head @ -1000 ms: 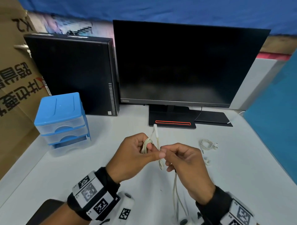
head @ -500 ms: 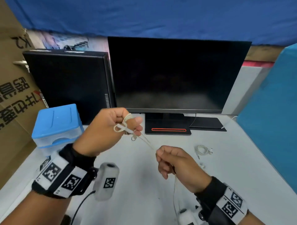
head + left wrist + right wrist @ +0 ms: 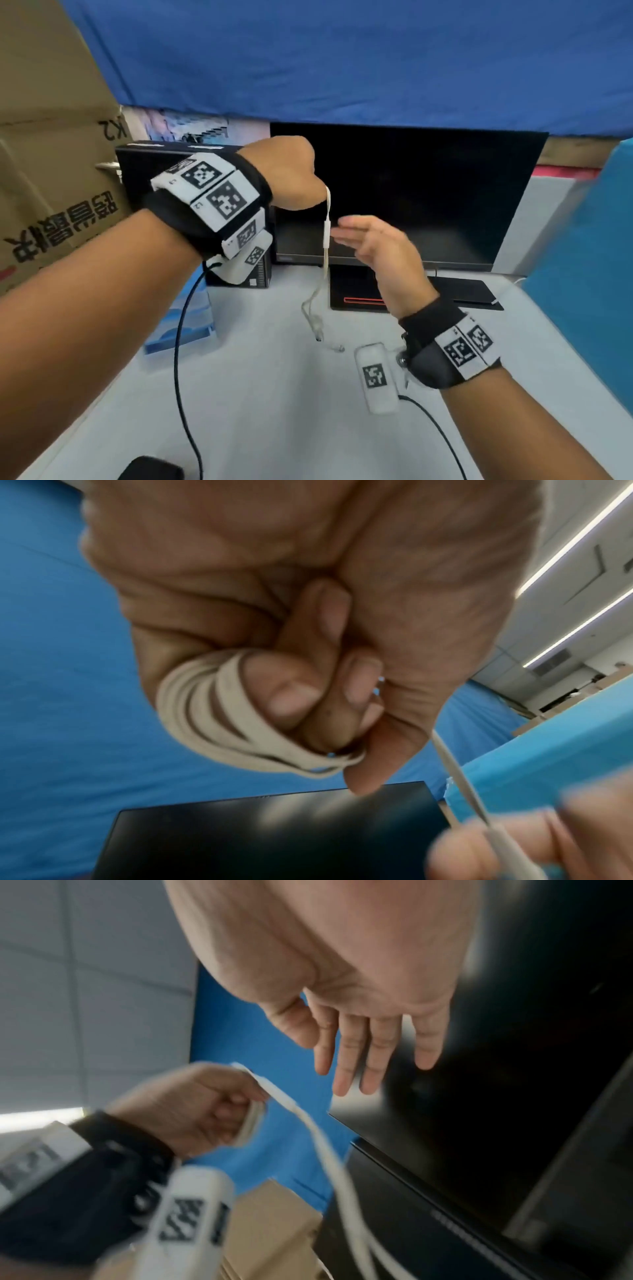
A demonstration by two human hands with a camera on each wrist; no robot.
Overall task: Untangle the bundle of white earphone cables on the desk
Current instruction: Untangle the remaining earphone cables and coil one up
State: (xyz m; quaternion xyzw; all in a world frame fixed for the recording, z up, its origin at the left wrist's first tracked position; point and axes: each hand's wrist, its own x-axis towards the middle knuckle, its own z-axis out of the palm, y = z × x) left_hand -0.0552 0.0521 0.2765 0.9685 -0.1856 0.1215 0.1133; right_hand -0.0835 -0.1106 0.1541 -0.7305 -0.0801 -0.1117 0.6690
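Upper centre of the frame, the left hand (image 3: 291, 174) holds cable coils (image 3: 219, 718) high so the earphone cable (image 3: 327, 240) hangs straight; the right hand (image 3: 380, 250), its grip wide, holds nothing.

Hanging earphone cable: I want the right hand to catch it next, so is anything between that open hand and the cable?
Nothing visible. The right hand is open beside the earphone cable, which hangs from the left hand; only air separates them. The monitor stands behind.
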